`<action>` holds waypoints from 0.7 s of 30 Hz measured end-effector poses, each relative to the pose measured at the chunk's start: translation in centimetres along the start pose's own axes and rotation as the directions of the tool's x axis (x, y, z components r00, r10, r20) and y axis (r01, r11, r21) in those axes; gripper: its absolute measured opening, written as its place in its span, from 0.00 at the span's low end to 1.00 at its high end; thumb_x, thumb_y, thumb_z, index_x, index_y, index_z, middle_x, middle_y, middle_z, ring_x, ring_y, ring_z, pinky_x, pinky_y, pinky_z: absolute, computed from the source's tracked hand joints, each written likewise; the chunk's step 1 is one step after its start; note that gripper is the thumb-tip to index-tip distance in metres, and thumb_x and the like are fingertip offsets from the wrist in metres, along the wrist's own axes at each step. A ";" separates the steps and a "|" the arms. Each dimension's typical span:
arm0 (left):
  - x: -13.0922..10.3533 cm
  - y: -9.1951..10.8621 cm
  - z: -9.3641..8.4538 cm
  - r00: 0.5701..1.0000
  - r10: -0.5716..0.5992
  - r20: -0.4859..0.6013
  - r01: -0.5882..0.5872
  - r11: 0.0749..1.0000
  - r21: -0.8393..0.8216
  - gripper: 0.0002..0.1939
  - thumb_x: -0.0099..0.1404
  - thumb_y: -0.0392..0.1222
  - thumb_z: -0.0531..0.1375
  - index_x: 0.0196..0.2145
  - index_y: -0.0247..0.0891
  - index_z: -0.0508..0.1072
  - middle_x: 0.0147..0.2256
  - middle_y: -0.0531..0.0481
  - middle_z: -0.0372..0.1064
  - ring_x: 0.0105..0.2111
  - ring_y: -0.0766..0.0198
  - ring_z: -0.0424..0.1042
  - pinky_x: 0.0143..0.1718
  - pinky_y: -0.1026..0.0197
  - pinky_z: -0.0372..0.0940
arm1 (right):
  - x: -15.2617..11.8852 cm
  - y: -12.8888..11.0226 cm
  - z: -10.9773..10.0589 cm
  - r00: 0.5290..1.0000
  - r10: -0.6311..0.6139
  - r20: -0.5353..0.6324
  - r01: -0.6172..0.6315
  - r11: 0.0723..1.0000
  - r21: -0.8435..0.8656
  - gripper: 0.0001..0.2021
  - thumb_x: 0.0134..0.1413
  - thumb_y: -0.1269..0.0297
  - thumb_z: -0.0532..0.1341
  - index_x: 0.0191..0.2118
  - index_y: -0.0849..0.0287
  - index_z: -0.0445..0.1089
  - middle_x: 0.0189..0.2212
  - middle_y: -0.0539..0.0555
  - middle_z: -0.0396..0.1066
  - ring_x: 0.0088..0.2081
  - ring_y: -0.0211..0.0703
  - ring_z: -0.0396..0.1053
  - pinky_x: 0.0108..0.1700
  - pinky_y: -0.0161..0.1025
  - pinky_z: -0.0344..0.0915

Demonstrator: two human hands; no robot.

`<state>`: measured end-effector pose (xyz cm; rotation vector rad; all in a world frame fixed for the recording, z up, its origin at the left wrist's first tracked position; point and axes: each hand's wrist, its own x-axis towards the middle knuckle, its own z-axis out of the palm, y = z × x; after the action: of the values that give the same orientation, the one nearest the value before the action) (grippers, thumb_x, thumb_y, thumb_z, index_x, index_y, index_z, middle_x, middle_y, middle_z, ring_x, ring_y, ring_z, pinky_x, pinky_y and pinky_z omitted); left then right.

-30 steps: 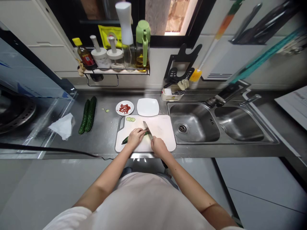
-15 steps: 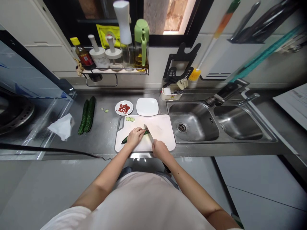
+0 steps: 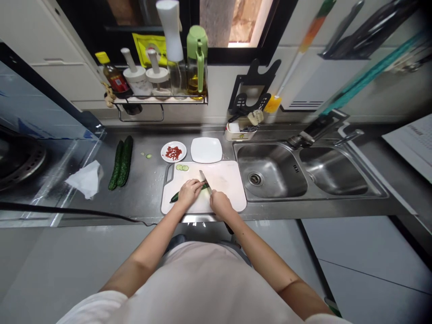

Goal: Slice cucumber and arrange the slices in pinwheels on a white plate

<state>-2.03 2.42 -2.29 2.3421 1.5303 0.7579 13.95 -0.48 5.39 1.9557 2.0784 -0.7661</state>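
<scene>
On the white cutting board [image 3: 229, 180] my left hand [image 3: 189, 193] is wrapped over a cucumber [image 3: 174, 197], whose dark green end sticks out to the left. My right hand [image 3: 220, 204] grips a knife [image 3: 204, 177]; the blade lies across the cucumber's right end, close beside my left fingertips. Several thin cucumber slices [image 3: 182, 168] rest near the board's upper left. Behind the board stand a small white plate with chopped red pieces [image 3: 173, 152] and a square white plate [image 3: 206, 150].
Two whole cucumbers [image 3: 120, 163] and a crumpled white tissue [image 3: 86, 179] lie on the left of the counter. The double sink [image 3: 273, 171] is at the right. A rack [image 3: 162, 101] of bottles and jars hangs above the counter.
The knife and my right hand have shifted slightly to the left and up, toward my left hand. My left hand holds the cucumber as before.
</scene>
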 end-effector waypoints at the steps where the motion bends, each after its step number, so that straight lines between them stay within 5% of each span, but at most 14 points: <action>1: 0.0 0.0 0.0 1.000 0.002 0.000 -0.002 1.000 0.000 0.12 0.69 0.41 0.55 0.45 0.43 0.77 0.40 0.47 0.72 0.41 0.62 0.69 0.43 0.60 0.65 | 0.2 -0.1 0.0 1.000 -0.006 -0.010 0.006 1.000 0.004 0.14 0.64 0.70 0.48 0.47 0.66 0.67 0.41 0.66 0.73 0.45 0.50 0.72 0.42 0.39 0.63; 21: 0.1 0.0 0.0 1.000 -0.006 0.009 0.006 1.000 -0.008 0.12 0.69 0.40 0.55 0.45 0.43 0.77 0.40 0.47 0.72 0.41 0.62 0.69 0.44 0.59 0.65 | 0.2 0.0 0.2 1.000 -0.001 0.029 0.001 1.000 -0.003 0.14 0.64 0.70 0.49 0.49 0.66 0.67 0.41 0.65 0.73 0.46 0.48 0.72 0.43 0.37 0.63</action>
<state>-2.04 2.48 -2.24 2.3305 1.5276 0.7498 13.83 -0.44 5.12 1.9311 2.0627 -0.7860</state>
